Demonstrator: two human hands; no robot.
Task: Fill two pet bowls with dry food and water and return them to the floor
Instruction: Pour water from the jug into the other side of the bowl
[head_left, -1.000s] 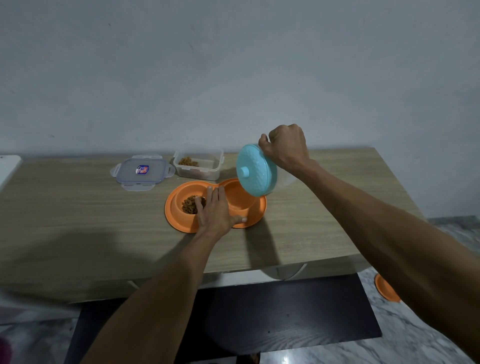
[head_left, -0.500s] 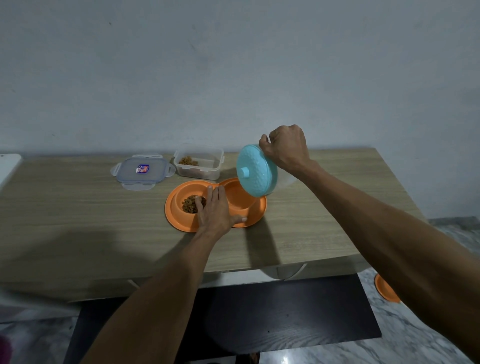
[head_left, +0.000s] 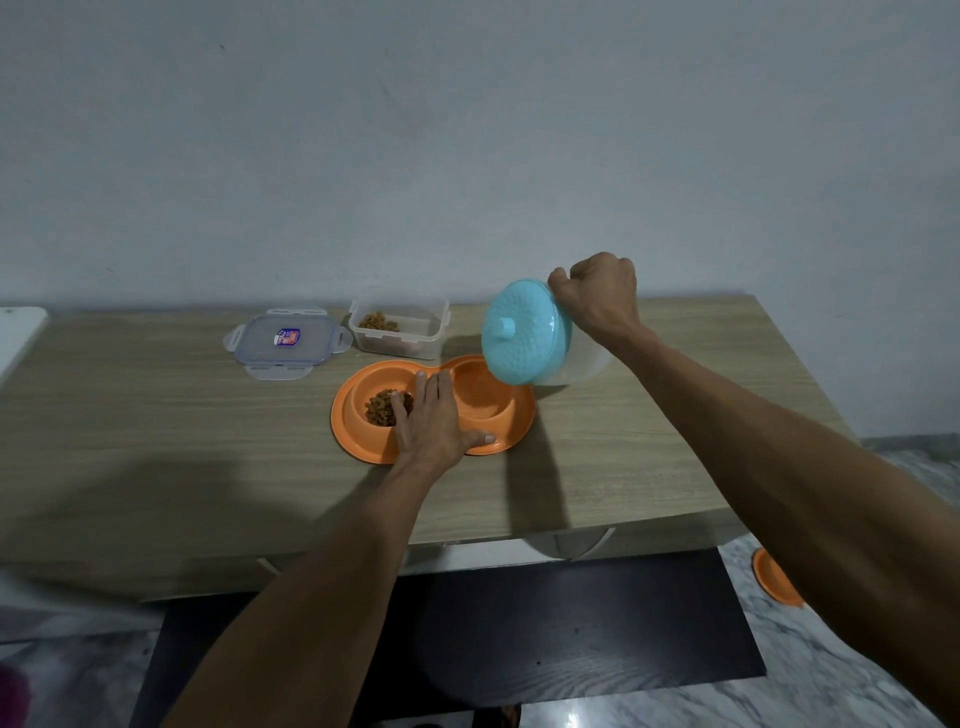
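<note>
Nothing has moved; wooden table (head_left: 156, 441) stands against grey wall (head_left: 467, 156).

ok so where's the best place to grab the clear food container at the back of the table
Grip the clear rectangular plastic food container across its two short end walls, coming down from above. It stands upright and open, its lid lying beside it, so the rim is exposed, and kibble fills only one corner.

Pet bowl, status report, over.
Left hand flat on the orange double bowl, kibble in left well. Right hand tips the teal-lidded jug over right well. Nothing blocking.
</note>
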